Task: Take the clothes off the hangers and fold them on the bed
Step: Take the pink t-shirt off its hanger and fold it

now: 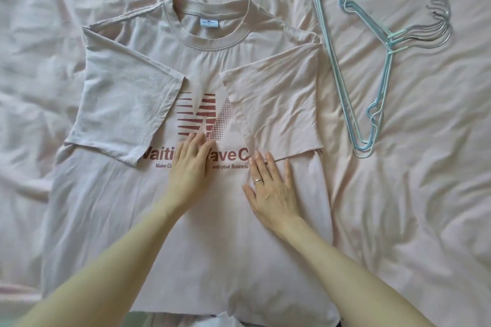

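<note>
T-shirt [111,194] spread flat on the bed [398,194], sleeves folded inward.
Left hand [190,167] and right hand [273,188] lay flat, fingers straight, upon its chest; hangers [377,66] lay beside its right shoulder.

Soft, even daylight, fairly bright, no glare or blown highlights. Shadows faint, only in the creases of the bed sheet [398,194] and thinly under both forearms. Colours washed, pinkish cast. Centre reasonably sharp; slight softness and wide-angle bending toward edges, bottom edge blurry.
</note>
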Available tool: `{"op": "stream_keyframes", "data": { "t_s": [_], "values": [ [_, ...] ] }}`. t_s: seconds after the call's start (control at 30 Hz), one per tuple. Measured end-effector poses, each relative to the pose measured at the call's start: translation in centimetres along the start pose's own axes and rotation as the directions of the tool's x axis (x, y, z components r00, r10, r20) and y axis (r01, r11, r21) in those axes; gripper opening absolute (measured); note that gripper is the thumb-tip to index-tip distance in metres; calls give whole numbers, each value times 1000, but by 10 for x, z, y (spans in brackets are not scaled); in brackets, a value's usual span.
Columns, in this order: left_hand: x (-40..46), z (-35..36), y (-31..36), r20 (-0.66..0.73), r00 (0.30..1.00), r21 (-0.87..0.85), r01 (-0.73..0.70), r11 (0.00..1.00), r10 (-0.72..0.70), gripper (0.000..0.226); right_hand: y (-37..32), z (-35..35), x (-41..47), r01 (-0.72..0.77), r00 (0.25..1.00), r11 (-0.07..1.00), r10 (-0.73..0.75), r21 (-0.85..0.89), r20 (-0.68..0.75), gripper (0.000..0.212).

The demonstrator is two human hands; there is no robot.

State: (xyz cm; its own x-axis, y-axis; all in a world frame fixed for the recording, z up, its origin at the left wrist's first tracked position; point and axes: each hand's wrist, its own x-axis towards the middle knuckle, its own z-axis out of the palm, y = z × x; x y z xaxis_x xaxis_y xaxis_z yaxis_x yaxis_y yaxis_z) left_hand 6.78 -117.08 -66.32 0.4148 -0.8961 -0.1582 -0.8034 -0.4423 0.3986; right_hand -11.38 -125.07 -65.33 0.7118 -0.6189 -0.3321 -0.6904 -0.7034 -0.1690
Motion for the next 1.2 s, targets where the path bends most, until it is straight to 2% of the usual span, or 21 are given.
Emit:
{"op": "stream_keyframes", "data": {
  "t_s": [0.1,0.17,0.33,0.4,0.47,0.57,0.7,0.77,0.87,0.97,1.07,1.13,1.2],
  "values": [
    [-44,-14,-9,36,999,24,14,1000,-15,46,-30,0,-24,-48,998,999,48,-3,46,60],
    [-66,-24,-18,-2,999,50,43,998,-43,41,-50,-1,-38,-55,994,999,55,-1,99,57],
    [-120,-52,-70,-96,956,88,285,954,-277,44,-99,11,-74,-22,983,999,13,47,181,64],
    [-142,-64,-90,-87,911,58,409,911,-404,54,-119,19,-91,-6,987,998,-3,55,161,65],
    [-162,-76,-108,-56,855,-17,515,857,-515,65,-131,26,-105,-42,980,997,27,71,198,59],
    [-184,-83,-123,-22,778,-116,622,774,-628,77,-140,27,-119,-92,977,992,74,84,202,59],
    [-213,-72,-122,89,598,-306,778,549,-797,67,-133,30,-141,-198,966,975,177,99,189,54],
    [-230,-60,-121,116,570,-328,795,510,-813,57,-119,32,-156,-279,949,957,264,73,171,54],
    [-250,-46,-117,138,559,-352,799,487,-818,48,-86,36,-182,-403,907,914,392,46,155,54],
    [-264,-37,-110,127,572,-340,792,506,-810,43,-60,41,-202,-518,853,853,510,61,115,59],
    [-280,-26,-102,139,563,-323,804,500,-815,34,-39,46,-219,-671,740,723,666,166,95,70],
    [-291,-20,-94,146,528,-363,815,452,-836,33,-26,52,-231,-739,669,643,737,201,101,77],
    [-302,-14,-89,157,468,-465,812,353,-869,32,-17,60,-242,-786,602,559,790,264,117,84]
  ]
}}
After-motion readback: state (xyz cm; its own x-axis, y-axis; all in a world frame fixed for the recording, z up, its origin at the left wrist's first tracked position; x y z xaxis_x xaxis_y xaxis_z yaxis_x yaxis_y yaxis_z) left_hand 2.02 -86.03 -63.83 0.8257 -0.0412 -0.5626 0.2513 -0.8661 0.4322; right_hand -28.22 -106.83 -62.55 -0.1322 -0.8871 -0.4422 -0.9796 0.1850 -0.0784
